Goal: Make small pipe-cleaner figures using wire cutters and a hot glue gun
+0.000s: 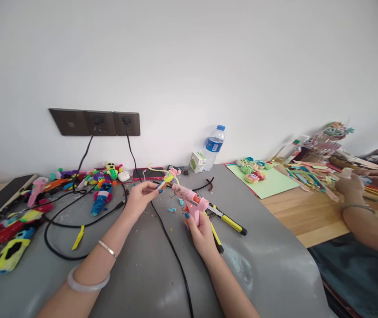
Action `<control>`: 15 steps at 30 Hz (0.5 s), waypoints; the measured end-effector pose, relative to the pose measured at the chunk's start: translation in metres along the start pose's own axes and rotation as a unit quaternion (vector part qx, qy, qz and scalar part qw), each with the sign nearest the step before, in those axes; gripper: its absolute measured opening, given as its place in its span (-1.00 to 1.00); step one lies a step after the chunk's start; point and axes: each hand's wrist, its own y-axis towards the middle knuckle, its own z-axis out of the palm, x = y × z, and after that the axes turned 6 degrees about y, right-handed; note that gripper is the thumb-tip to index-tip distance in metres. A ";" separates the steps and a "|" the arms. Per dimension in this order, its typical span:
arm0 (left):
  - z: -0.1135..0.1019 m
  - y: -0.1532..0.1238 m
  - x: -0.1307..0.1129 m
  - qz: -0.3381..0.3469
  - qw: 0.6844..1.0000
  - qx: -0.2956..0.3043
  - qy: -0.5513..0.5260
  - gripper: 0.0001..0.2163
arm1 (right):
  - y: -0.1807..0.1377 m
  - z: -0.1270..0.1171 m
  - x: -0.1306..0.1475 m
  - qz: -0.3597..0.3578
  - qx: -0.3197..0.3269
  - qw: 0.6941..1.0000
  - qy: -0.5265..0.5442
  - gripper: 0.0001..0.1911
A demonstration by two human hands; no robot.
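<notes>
Item: pipe-cleaner figure (169,176), yellow, pink and blue, pinched between thumb and fingertips of my left hand (141,198), raised just above the grey table (268,265). Left hand closed lightly on its lower end only; the upper part, with a loose yellow-green loop, sticks out free toward the wall. Judged very light, soft and fuzzy, bendable at every wire; a hard squeeze would likely deform it, so the hold belongs on the wrapped body, not the thin loops.

Item: pink glue gun (190,201), gripped by my right hand (200,232), fingers wrapped fully round the handle, nozzle pointing at the figure and nearly touching it. An orange light shows on its body. Judged rigid, light plastic, hot at the tip; take it by the handle only. Its black cord (172,251) runs down between my forearms.

Item: yellow-handled pliers (228,223), lying just beyond my right hand.

Item: heap of finished bright figures (99,185), beyond and left of my left hand, under the wall sockets (96,122).

Item: water bottle (213,148), far beyond my right hand, against the wall.

Item: another person's hands (357,183), well off to my right, over coloured paper.
</notes>
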 end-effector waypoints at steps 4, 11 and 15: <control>0.000 -0.001 -0.002 0.003 1.000 -0.003 0.000 -0.68 | 0.000 -0.001 0.005 -0.014 0.004 1.000 -0.014 -0.62; -0.001 0.000 -0.001 0.010 1.000 -0.011 -0.005 -0.64 | 0.000 -0.001 0.010 -0.012 -0.001 1.000 -0.020 -0.64; -0.003 0.000 0.002 0.029 0.999 -0.006 0.022 -0.67 | 0.000 0.000 0.014 -0.004 -0.031 0.999 0.011 -0.60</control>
